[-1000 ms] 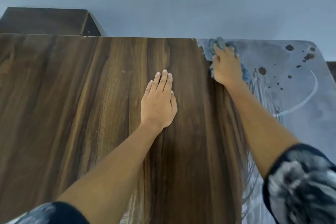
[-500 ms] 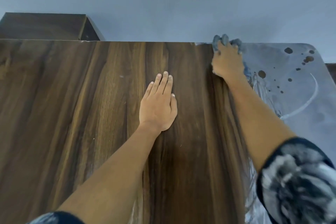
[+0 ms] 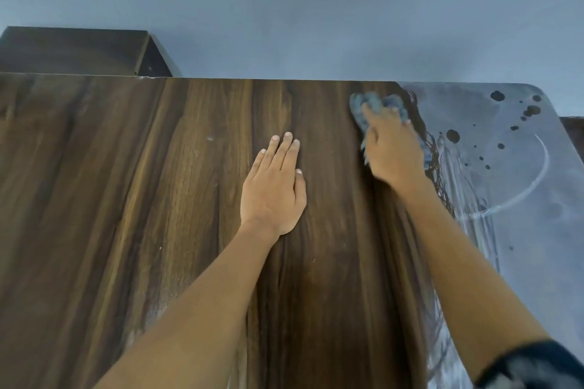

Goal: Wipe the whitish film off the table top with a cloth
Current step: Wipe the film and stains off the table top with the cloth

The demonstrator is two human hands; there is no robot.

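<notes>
Right hand [image 3: 393, 148] on grey cloth [image 3: 373, 104]

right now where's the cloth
In the head view the cloth is bunched under the right hand near the table's far edge, right of centre, just left of where the whitish film begins.

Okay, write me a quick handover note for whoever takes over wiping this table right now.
Left hand: flat on the wooden table top, fingers spread, holding nothing.
Right hand: pressing the blue-grey cloth onto the table near the far edge, at the border of the whitish film.
Done: the left and middle of the top show bare wood grain, apart from a few small white specks.
Left: the right end, film with dark spots and a curved streak, plus the smeared strip running along the right forearm toward the near edge.
</notes>
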